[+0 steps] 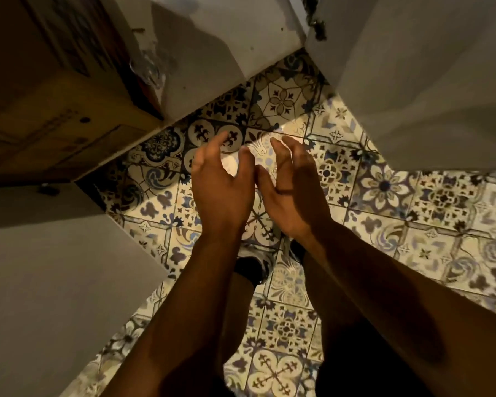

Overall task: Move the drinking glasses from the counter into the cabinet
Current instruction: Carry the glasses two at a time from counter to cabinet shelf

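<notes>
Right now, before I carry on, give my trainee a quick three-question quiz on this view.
1. True or false: the left hand holds a drinking glass.
2. Where does a glass show? A) on the tiled floor B) on the cabinet shelf, beside the cardboard box C) in the right hand
3. Fill in: the cabinet door at right stands ____.

Key: 1 false, both hands are empty with fingers loosely curved; 2 B; 3 open.
</notes>
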Demonstrator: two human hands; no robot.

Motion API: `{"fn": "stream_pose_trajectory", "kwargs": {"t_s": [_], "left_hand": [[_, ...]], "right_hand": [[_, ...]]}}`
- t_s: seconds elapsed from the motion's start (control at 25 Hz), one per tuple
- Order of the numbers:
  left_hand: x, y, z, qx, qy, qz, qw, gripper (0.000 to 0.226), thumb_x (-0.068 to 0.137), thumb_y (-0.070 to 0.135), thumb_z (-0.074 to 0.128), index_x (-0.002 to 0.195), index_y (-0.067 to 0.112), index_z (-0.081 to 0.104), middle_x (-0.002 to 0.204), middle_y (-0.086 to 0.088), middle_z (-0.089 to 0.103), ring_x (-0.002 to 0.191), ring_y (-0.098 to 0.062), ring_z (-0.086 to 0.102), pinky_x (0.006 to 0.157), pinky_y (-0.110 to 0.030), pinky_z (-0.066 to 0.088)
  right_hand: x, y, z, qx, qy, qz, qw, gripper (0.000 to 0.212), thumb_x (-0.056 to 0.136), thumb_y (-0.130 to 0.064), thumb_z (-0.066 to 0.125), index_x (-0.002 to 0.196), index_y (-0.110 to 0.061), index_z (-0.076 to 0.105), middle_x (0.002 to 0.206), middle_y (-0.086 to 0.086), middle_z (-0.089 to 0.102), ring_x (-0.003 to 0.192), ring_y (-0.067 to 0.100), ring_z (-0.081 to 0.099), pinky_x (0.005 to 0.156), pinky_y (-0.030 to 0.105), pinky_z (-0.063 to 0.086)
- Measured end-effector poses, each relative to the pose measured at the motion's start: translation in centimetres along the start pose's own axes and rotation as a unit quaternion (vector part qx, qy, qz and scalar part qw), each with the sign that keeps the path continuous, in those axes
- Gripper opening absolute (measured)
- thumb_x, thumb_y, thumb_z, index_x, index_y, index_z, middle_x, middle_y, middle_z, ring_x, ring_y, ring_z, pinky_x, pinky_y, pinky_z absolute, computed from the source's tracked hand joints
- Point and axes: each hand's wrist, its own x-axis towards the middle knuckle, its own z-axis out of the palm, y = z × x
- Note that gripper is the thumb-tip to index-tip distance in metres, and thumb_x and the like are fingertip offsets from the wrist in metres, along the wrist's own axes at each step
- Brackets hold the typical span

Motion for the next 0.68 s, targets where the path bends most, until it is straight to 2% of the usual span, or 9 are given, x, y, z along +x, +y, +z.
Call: {"fn": "stream_pose_trajectory", "kwargs": {"t_s": [0.16, 0.24, 0.32, 0.48, 0.68], "left_hand": [[-3.7, 4.7, -7.9, 0.020, -0.002, 0.029, 0.999, 0.043, 0.097, 0.044, 0.056, 0.133, 0.022, 0.061, 0.134, 0.004, 0.059, 0.119, -0.005, 0.054, 0.091, -0.011, 0.039], [-5.6, 6.9, -12.2, 0.028, 0.004, 0.032, 0.999, 0.041, 0.097, 0.042, 0.057, 0.132, 0.022, 0.061, 0.134, 0.003, 0.059, 0.122, -0.010, 0.055, 0.095, -0.022, 0.045], [-7.1, 9.1, -16.4, 0.016, 0.015, 0.015, 1.000, 0.041, 0.095, 0.042, 0.058, 0.132, 0.025, 0.059, 0.136, 0.003, 0.058, 0.124, -0.014, 0.055, 0.096, -0.027, 0.045], [-10.4, 13.4, -24.6, 0.000, 0.031, 0.029, 0.999, 0.045, 0.095, 0.041, 0.059, 0.134, 0.019, 0.059, 0.133, -0.001, 0.058, 0.121, -0.019, 0.057, 0.098, -0.040, 0.051], [-13.7, 17.9, -30.4, 0.009, 0.093, 0.034, 0.995, 0.047, 0.095, 0.039, 0.061, 0.137, 0.016, 0.057, 0.135, -0.002, 0.058, 0.126, -0.018, 0.054, 0.105, -0.037, 0.047]], "right_hand": [[-4.3, -6.2, -5.6, -0.019, -0.038, 0.000, 0.999, 0.073, 0.095, -0.052, 0.029, 0.151, -0.006, 0.039, 0.158, 0.016, 0.034, 0.147, 0.030, 0.030, 0.118, 0.048, 0.032], [-6.3, -9.4, -8.9, -0.033, -0.034, -0.034, 0.998, 0.068, 0.099, -0.049, 0.032, 0.150, -0.005, 0.041, 0.157, 0.019, 0.035, 0.147, 0.033, 0.031, 0.117, 0.051, 0.034], [-7.8, -12.7, -12.2, -0.034, -0.035, -0.051, 0.998, 0.066, 0.101, -0.048, 0.037, 0.152, -0.006, 0.039, 0.158, 0.019, 0.033, 0.148, 0.033, 0.029, 0.118, 0.053, 0.031], [-9.8, -19.3, -18.8, -0.070, -0.063, -0.086, 0.992, 0.066, 0.102, -0.052, 0.036, 0.156, -0.014, 0.030, 0.164, 0.011, 0.023, 0.151, 0.026, 0.017, 0.124, 0.048, 0.020], [-10.6, -24.7, -24.4, -0.064, -0.058, -0.166, 0.982, 0.063, 0.102, -0.050, 0.037, 0.154, -0.015, 0.031, 0.161, 0.012, 0.027, 0.150, 0.028, 0.021, 0.121, 0.051, 0.026]]}}
